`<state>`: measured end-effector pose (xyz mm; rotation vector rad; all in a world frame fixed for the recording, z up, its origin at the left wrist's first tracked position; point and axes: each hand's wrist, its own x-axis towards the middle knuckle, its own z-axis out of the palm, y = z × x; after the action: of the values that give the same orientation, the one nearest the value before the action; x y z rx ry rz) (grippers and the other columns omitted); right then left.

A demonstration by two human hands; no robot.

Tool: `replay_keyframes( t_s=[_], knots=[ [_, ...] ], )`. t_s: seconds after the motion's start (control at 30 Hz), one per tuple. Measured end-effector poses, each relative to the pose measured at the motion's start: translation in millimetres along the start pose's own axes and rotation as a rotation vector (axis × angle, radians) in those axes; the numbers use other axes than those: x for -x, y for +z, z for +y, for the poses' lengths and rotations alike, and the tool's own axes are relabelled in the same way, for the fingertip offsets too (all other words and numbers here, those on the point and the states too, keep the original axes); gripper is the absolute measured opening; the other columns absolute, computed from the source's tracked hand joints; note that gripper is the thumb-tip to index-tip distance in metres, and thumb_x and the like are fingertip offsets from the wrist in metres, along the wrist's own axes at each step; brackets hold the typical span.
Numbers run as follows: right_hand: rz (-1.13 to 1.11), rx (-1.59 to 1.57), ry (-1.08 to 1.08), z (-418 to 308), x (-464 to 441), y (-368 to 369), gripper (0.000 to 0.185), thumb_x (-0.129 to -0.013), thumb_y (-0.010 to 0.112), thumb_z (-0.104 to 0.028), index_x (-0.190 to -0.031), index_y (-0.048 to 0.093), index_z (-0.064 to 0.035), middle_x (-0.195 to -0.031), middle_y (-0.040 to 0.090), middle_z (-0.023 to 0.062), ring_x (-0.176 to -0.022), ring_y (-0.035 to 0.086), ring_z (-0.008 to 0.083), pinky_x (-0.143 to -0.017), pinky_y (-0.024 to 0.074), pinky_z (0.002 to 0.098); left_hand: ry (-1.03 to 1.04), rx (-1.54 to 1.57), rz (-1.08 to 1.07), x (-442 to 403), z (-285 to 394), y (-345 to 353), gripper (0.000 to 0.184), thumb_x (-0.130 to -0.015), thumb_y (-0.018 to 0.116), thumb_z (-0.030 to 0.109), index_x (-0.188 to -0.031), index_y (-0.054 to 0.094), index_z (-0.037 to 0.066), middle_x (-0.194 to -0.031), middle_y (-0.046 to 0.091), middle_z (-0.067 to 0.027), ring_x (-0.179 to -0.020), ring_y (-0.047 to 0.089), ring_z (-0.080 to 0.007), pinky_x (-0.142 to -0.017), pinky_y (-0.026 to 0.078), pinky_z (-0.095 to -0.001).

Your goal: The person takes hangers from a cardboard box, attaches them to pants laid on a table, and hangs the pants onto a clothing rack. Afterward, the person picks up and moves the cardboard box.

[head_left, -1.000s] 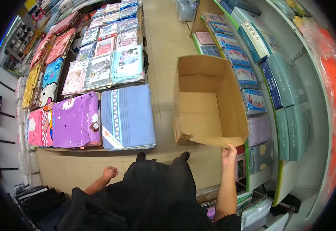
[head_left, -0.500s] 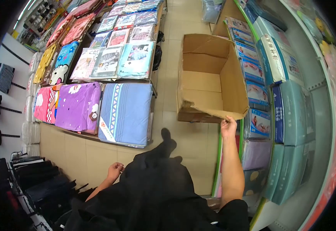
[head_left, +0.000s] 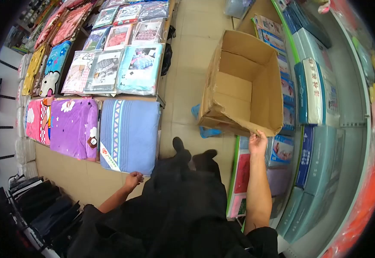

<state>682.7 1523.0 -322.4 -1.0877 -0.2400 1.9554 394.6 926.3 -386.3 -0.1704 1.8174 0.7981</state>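
Observation:
An empty cardboard box (head_left: 235, 92) with its open side up is tilted beside the right-hand shelves. My right hand (head_left: 257, 142) grips the near rim of this box, fingers pinched on its edge. Under the box's left side, parts of a blue plastic object (head_left: 210, 132) show. My left hand (head_left: 134, 180) hangs low near the front corner of a folded blue quilt (head_left: 131, 135), its fingers curled together; whether anything is inside them is too small to tell.
Left of the aisle, a display holds a purple blanket (head_left: 74, 129) and packaged bedding (head_left: 140, 69). Shelves with boxed goods (head_left: 323, 159) line the right. Dark bags (head_left: 45, 204) hang at lower left. Tiled floor (head_left: 189, 56) runs between.
The view has moved forward along the aisle. The box is more tilted, still held by my right hand, and the blue plastic object has come into view beneath it.

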Motion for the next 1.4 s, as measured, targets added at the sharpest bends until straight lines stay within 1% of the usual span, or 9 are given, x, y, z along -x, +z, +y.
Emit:
replay_keyframes(
  t_s=[0.27, 0.63, 0.77, 0.8, 0.9, 1.03, 1.07, 1.17, 1.4],
  knots=[
    [-0.027, 0.008, -0.012, -9.5, -37.0, 44.6, 0.032, -0.084, 0.062, 0.004, -0.115, 0.058, 0.0005, -0.11, 0.067, 0.0157, -0.095, 0.068, 0.0304, -0.057, 0.0605, 0.0224, -0.046, 0.161, 0.029, -31.1, 19.3, 5.0, 0.021, -0.097, 0.06, 0.024, -0.102, 0.066, 0.005, -0.088, 0.071, -0.0062, -0.078, 0.069, -0.0161, -0.065, 0.051, -0.03],
    [-0.099, 0.082, 0.024, -18.2, -152.6, 117.9, 0.036, -0.082, 0.063, 0.002, -0.117, 0.058, -0.0027, -0.106, 0.068, 0.0127, -0.086, 0.07, 0.0264, -0.056, 0.0589, 0.0206, -0.066, 0.242, 0.165, -64.4, 115.4, 26.1, 0.02, -0.096, 0.06, 0.023, -0.104, 0.065, 0.005, -0.09, 0.072, -0.0076, -0.078, 0.07, -0.017, -0.066, 0.051, -0.0313],
    [-0.087, 0.141, 0.079, -26.7, -224.9, 153.2, 0.031, -0.082, 0.064, 0.001, -0.112, 0.061, -0.0043, -0.103, 0.07, 0.0101, -0.084, 0.07, 0.0225, -0.058, 0.0597, 0.0219, -0.037, 0.324, 0.255, -75.6, 159.0, 41.4, 0.019, -0.096, 0.06, 0.021, -0.104, 0.065, 0.005, -0.091, 0.072, -0.0079, -0.078, 0.07, -0.0173, -0.066, 0.051, -0.0317],
    [-0.184, 0.145, 0.138, -27.0, -241.4, 164.8, 0.025, -0.083, 0.064, 0.001, -0.107, 0.062, -0.0058, -0.101, 0.07, 0.0085, -0.083, 0.07, 0.0195, -0.061, 0.06, 0.0233, -0.053, 0.337, 0.256, -80.0, 172.8, 46.3, 0.019, -0.097, 0.059, 0.021, -0.105, 0.065, 0.005, -0.092, 0.072, -0.0081, -0.079, 0.069, -0.0175, -0.066, 0.052, -0.0317],
    [-0.084, 0.122, 0.181, -14.7, -301.3, 195.6, 0.021, -0.083, 0.064, 0.0, -0.102, 0.063, -0.0076, -0.097, 0.071, 0.0068, -0.079, 0.069, 0.0178, -0.064, 0.0602, 0.0246, -0.12, 0.343, 0.263, -71.0, 200.2, 62.7, 0.019, -0.098, 0.059, 0.021, -0.106, 0.064, 0.005, -0.094, 0.072, -0.0084, -0.08, 0.069, -0.0176, -0.067, 0.052, -0.0317],
    [-0.135, 0.194, 0.295, 10.3, -359.1, 232.5, 0.013, -0.082, 0.064, 0.001, -0.09, 0.061, -0.0079, -0.089, 0.069, 0.0056, -0.073, 0.067, 0.0166, -0.057, 0.0561, 0.0237, -0.11, 0.326, 0.333, -51.7, 272.4, 79.0, 0.02, -0.099, 0.058, 0.021, -0.107, 0.065, 0.005, -0.094, 0.071, -0.0078, -0.082, 0.069, -0.017, -0.067, 0.052, -0.0311],
    [-0.05, 0.22, 0.313, 17.2, -366.1, 242.5, 0.015, -0.081, 0.065, 0.003, -0.089, 0.06, -0.0093, -0.084, 0.067, 0.0035, -0.067, 0.063, 0.016, -0.054, 0.0533, 0.0236, -0.108, 0.321, 0.352, -46.1, 289.5, 82.2, 0.02, -0.099, 0.058, 0.021, -0.107, 0.065, 0.005, -0.094, 0.071, -0.0076, -0.082, 0.069, -0.0167, -0.067, 0.052, -0.0308],
    [-0.046, 0.204, 0.412, 40.9, -376.7, 250.4, 0.017, -0.081, 0.066, 0.002, -0.091, 0.059, -0.0109, -0.082, 0.064, 0.0013, -0.066, 0.061, 0.016, -0.057, 0.0542, 0.0256, -0.045, 0.362, 0.387, -41.4, 305.7, 88.1, 0.022, -0.099, 0.057, 0.022, -0.108, 0.065, 0.004, -0.094, 0.071, -0.0072, -0.083, 0.068, -0.0161, -0.068, 0.052, -0.0311],
    [0.048, 0.291, 0.434, 53.1, -362.6, 256.6, 0.019, -0.086, 0.067, -0.005, -0.101, 0.056, -0.0093, -0.088, 0.061, 0.005, -0.071, 0.06, 0.0187, -0.063, 0.056, 0.0298, -0.029, 0.207, 0.402, -56.8, 337.2, 83.2, 0.024, -0.098, 0.059, 0.022, -0.109, 0.066, 0.002, -0.093, 0.071, -0.0072, -0.082, 0.067, -0.0161, -0.07, 0.053, -0.0322]
  ],
)
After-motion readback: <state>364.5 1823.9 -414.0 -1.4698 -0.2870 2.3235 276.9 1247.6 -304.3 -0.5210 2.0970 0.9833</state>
